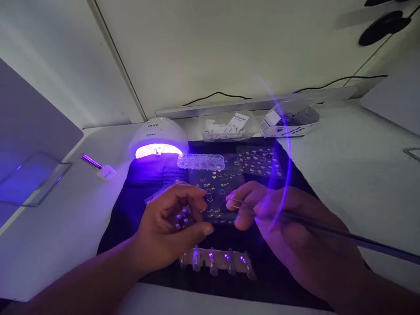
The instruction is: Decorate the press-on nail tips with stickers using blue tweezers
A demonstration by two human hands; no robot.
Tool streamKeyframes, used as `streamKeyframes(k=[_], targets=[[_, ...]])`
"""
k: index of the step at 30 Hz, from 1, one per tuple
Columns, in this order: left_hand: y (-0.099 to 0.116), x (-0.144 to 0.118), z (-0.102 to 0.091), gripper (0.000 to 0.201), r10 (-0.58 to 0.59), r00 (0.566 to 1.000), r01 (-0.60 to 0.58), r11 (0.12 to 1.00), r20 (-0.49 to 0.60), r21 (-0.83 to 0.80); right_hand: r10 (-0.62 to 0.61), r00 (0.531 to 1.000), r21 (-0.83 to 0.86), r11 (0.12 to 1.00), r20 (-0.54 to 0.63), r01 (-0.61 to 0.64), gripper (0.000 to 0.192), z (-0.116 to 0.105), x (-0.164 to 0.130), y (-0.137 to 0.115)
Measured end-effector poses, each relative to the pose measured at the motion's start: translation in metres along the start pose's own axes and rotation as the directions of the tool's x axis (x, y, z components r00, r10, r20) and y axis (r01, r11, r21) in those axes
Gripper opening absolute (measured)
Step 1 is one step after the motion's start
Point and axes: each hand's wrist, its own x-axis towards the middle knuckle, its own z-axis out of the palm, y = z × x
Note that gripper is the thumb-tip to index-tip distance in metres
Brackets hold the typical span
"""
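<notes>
My right hand (282,214) grips a pair of thin dark tweezers (315,221). Their tips reach left past my fingertips; whether they pinch anything is too small to tell. Facing them, my left hand (170,223) is open, its fingers curved and its thumb apart, with nothing visible between them. Behind both hands lies a nail sticker sheet (216,201) with small yellow drawings and words. In front of my left hand's thumb, a pale strip (219,261) carries several long, glossy false nails (213,262). My left hand partly hides another sticker sheet (182,218).
A white nail lamp (155,131) glows violet at the back left. By it sits a clear compartment case (201,162). Another sticker sheet (259,161) lies on the dark cloth (121,232). Behind are a clear tub of packets (226,129) and an alcohol pad box (288,122).
</notes>
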Motion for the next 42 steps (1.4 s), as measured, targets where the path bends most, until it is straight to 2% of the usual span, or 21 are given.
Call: streamKeyframes(k=[7,10,13,15,18,22,30,34,36,42], targets=[[0.006,-0.001,0.0,0.048,-0.064,0.998,0.063,0.997,-0.017,-0.046,-0.022,0.999,0.011,1.0,0.034,0.021,0.013,0.0,-0.001,-0.002],[0.008,-0.002,0.0,0.049,-0.099,0.995,0.098,0.99,-0.007,-0.104,-0.018,0.999,-0.036,0.999,0.046,0.02,0.021,0.0,-0.005,-0.001],[0.009,-0.001,0.0,0.048,-0.126,0.992,0.123,0.978,-0.008,-0.166,-0.011,1.0,-0.094,0.995,0.01,0.012,0.025,0.0,-0.006,-0.003],[0.009,0.0,0.001,0.048,-0.138,0.99,0.132,0.973,-0.017,-0.191,0.021,0.999,-0.11,0.994,-0.043,-0.026,0.015,-0.001,-0.007,-0.004],[0.009,0.001,0.001,0.048,-0.158,0.987,0.149,0.965,-0.024,-0.214,0.107,0.989,-0.042,0.993,-0.107,-0.112,0.003,-0.001,-0.01,-0.006],[0.008,0.002,0.002,0.042,-0.171,0.985,0.161,0.955,-0.018,-0.251,0.167,0.981,0.08,0.984,-0.104,-0.159,0.006,0.001,-0.011,-0.008],[0.008,0.002,0.002,0.026,-0.169,0.985,0.156,0.941,-0.02,-0.302,0.007,0.996,0.124,0.992,-0.087,0.003,0.011,0.004,0.001,-0.002],[0.007,0.001,0.001,0.023,-0.147,0.988,0.13,0.946,-0.037,-0.298,-0.016,0.997,0.158,0.987,-0.071,0.028,0.015,0.006,0.001,0.002],[0.006,0.001,0.001,0.025,-0.138,0.99,0.123,0.946,-0.028,-0.299,-0.006,0.997,0.17,0.985,-0.082,0.019,0.016,0.007,0.0,0.002],[0.006,0.003,0.0,0.051,-0.127,0.991,0.13,0.948,0.028,-0.289,0.022,0.994,0.165,0.986,-0.103,-0.005,0.016,0.006,0.0,0.001]])
